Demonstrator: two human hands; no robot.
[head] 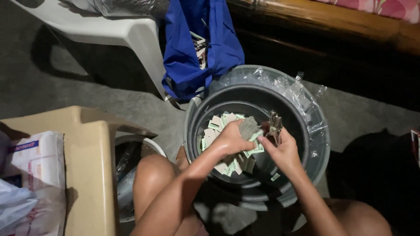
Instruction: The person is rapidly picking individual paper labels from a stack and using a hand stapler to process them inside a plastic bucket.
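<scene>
Both hands meet over the dark basin (302, 131): left hand (229, 140) clutching a green-and-white paper slip (253, 146), right hand (282, 150) clamped on a metal tool (274, 124). Many slips (218, 122) lie beneath them; more fill the blue bag (218, 48) beyond.

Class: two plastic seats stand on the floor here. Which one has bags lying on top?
The beige stool at the left; the white chair stands farther back.
</scene>
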